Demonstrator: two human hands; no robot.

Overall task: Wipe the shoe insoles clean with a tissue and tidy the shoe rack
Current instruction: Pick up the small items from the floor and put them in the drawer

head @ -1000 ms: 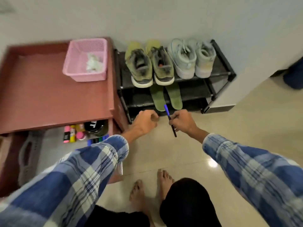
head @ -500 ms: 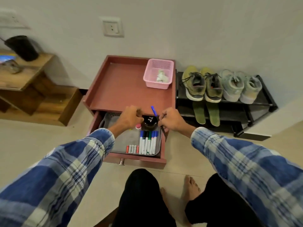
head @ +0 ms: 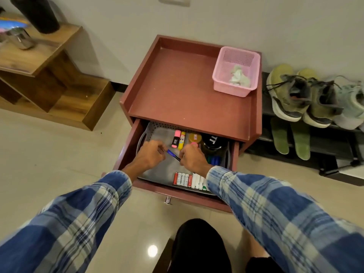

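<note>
Two hands are held over the open drawer (head: 128, 148) of a red cabinet (head: 177, 91), with a blue pen (head: 173, 154) spanned between them. The pen's dark end is clamped in the curled fingers of the right hand (head: 194, 159). Its blue end appears to be pinched by the fingertips of the left hand (head: 149, 157), though the contact is partly hidden by the knuckles. Markers (head: 198, 182), batteries (head: 182, 179) and a glue stick (head: 182, 137) are seen in the grey tray (head: 161, 174) beneath. The task's own things are found well apart to the right. Two green insoles (head: 279, 135) are laid on the lower shelf of the shoe rack (head: 331, 152), under the green shoes (head: 287, 99), and a crumpled tissue (head: 239, 77) is kept in the pink basket (head: 218, 79) on the cabinet top. The step in hand is judged to be tidying, with the pen being put away. Next, the pen is to be lowered among the markers and released, and the drawer pushed shut.
</note>
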